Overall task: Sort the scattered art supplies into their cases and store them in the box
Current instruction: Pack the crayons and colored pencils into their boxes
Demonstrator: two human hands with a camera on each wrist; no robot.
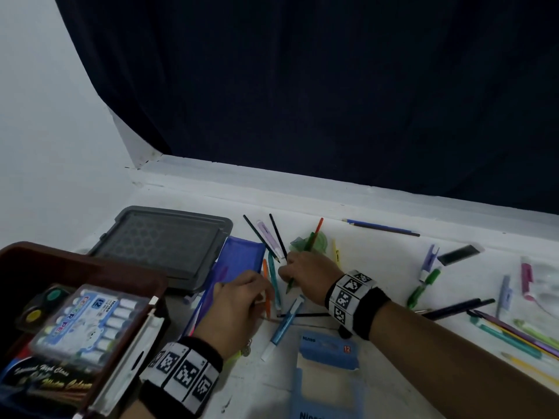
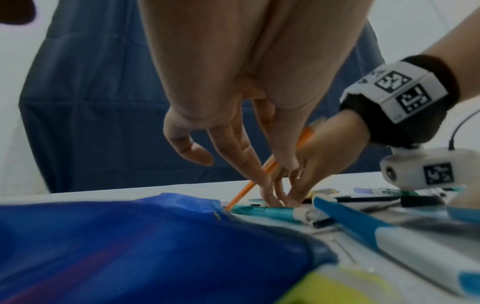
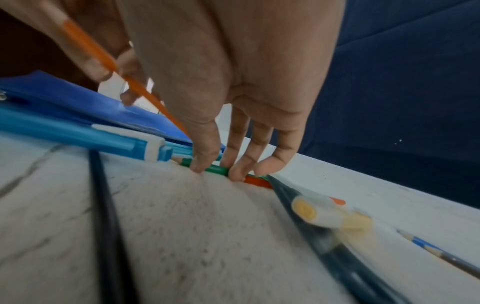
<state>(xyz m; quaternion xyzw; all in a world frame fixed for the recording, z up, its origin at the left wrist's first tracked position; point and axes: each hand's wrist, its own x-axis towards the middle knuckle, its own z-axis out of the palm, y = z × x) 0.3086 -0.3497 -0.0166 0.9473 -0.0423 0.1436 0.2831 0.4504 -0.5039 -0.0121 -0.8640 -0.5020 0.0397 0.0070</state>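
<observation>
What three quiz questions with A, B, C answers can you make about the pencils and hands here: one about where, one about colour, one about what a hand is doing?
1. Where is the grey lid?
A. Left of the blue pouch
B. Right of the pouch
C. On the pouch

2. What colour is the pencil in the left hand?
A. Purple
B. Orange
C. Black

3. What is the right hand doing?
A. Lying flat
B. Hanging idle
C. Pinching a green pencil

Answers: 1 A, the lid lies left of the pouch. 2 B, its shaft is orange. 3 C, fingertips close round the pencil.
</observation>
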